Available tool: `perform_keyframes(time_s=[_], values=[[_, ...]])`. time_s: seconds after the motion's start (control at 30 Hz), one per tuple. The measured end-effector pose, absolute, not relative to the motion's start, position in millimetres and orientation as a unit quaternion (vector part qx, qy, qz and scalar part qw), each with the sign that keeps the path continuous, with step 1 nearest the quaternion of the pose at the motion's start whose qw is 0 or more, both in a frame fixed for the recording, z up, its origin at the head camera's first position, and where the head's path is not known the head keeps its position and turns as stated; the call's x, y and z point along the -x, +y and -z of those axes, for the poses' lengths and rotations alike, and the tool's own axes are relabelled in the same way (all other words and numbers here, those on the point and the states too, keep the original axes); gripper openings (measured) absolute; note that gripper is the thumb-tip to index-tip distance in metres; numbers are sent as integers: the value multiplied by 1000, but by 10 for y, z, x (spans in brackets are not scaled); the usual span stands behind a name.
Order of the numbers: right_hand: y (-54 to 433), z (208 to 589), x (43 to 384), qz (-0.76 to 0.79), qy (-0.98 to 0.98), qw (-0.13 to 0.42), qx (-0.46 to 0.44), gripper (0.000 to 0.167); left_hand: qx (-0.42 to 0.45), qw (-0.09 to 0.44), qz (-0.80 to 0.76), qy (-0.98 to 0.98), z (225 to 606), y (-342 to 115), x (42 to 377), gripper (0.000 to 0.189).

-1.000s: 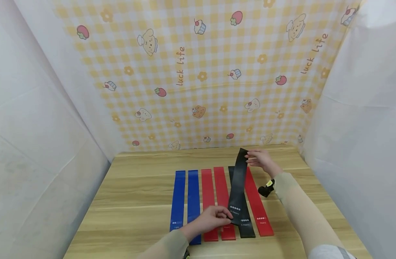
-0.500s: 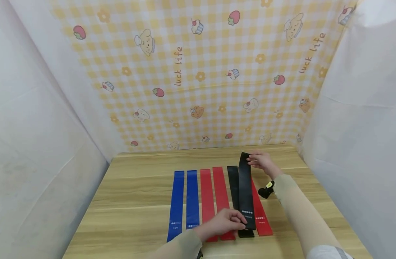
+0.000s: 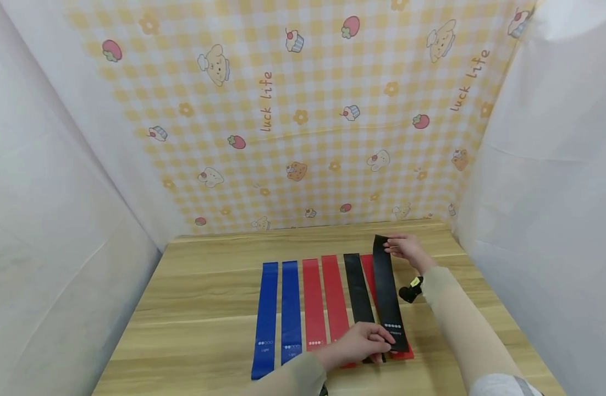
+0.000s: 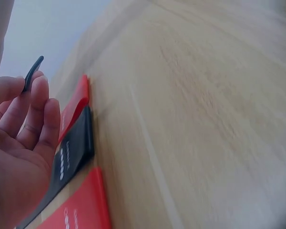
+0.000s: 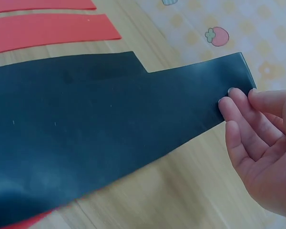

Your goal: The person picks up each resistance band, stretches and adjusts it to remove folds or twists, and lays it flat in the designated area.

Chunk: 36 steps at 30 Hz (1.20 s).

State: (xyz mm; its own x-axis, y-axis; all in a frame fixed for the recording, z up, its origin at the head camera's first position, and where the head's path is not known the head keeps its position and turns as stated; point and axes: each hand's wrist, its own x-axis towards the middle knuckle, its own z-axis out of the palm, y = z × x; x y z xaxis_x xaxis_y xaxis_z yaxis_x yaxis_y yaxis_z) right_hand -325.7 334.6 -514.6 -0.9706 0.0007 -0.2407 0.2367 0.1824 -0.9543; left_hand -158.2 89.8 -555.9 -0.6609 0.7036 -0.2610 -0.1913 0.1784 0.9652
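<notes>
A black resistance band (image 3: 388,286) is stretched flat between my hands, raised over a red band (image 3: 367,267) that it partly covers. My left hand (image 3: 358,344) pinches its near end, beside the printed dots; in the left wrist view that end (image 4: 33,74) shows edge-on between thumb and fingers. At the far end my right hand (image 3: 407,251) pinches the band's corner, as the right wrist view of the same band (image 5: 190,95) confirms. Just left lies a second black band (image 3: 358,286), its near end partly hidden by my left hand.
Two red bands, one here (image 3: 314,302) and one beside it (image 3: 335,297), lie further left. Two blue bands, an outer (image 3: 266,313) and an inner (image 3: 291,297), follow. The wooden table (image 3: 199,308) meets a yellow checked cloth (image 3: 308,143) at the back.
Both hands have carried the black band to the right, from over the other black band to over the rightmost red one. Its near end has swung right.
</notes>
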Motion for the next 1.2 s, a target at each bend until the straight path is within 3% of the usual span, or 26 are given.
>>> perform_keyframes(time_s=[1.2], values=[[3599,5257,3208,614,782,68,-83,44,-147,313,-631,695,5817,1758,1416,9]])
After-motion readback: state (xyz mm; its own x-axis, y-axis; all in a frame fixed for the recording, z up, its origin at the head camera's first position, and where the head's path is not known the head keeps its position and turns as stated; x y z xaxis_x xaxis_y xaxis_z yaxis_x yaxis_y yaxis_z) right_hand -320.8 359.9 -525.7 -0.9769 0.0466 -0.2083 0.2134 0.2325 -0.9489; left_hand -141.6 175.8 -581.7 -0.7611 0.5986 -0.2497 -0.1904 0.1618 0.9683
